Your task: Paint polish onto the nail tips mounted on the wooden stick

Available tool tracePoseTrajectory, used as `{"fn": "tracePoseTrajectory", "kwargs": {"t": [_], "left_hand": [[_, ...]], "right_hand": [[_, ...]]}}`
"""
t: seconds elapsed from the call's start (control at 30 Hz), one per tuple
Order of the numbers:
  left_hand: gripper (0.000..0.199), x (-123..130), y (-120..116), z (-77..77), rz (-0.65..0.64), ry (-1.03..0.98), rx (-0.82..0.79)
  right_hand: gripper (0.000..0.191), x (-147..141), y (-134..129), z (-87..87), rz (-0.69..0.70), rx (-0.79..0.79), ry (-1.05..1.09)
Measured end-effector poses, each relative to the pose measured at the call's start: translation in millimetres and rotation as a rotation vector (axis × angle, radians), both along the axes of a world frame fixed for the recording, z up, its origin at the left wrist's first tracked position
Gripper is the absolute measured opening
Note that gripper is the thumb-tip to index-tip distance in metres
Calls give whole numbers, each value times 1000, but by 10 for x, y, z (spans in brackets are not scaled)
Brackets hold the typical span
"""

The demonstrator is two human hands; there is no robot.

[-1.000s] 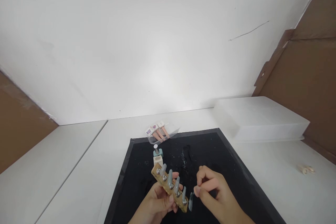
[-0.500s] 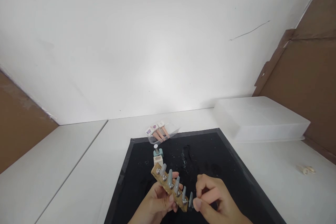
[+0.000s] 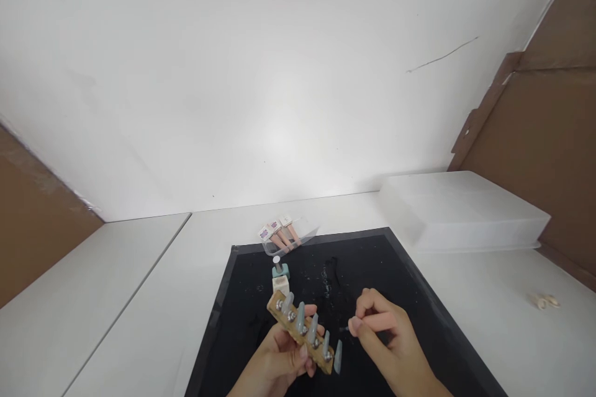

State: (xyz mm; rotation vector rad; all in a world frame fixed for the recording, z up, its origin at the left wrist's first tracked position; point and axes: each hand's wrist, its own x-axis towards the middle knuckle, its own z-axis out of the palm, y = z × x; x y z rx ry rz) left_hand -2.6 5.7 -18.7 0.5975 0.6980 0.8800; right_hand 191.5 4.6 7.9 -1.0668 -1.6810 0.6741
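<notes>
My left hand (image 3: 280, 361) grips a wooden nail display stand (image 3: 319, 357), tilted down to the right. Metal knobs on it carry several grey-blue false nails (image 3: 313, 329), the lowest one (image 3: 338, 356) projecting past the right end. My right hand (image 3: 395, 353) pinches a thick pink-handled brush (image 3: 379, 322), its thin dark tip pointing left. That tip is above the black mat, apart from the nails. Just behind the stand are a small white block (image 3: 280, 285) and a pale teal piece (image 3: 280, 270) with a metal post.
A clear tray (image 3: 305, 232) with pink-handled items (image 3: 282, 239) sits at the black mat's (image 3: 358, 260) back edge. To the right are a translucent white box (image 3: 465, 211) and small cream-coloured pieces (image 3: 543, 301). Brown panels (image 3: 540, 136) flank the white table.
My right hand has drawn the brush up and to the right, off the lowest false nail. The stand in my left hand has barely shifted.
</notes>
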Motion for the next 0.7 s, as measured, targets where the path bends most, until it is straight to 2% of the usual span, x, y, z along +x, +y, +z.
{"fn": "tracePoseTrajectory", "kwargs": {"t": [0.2, 0.37, 0.7], "left_hand": [[41, -4, 24, 13, -8, 2, -2], [42, 27, 27, 55, 4, 19, -6], [42, 16, -1, 63, 9, 23, -6]], "right_hand": [[23, 12, -39, 101, 118, 11, 8], [17, 7, -52, 112, 181, -43, -11], [24, -13, -14, 39, 55, -47, -18]]}}
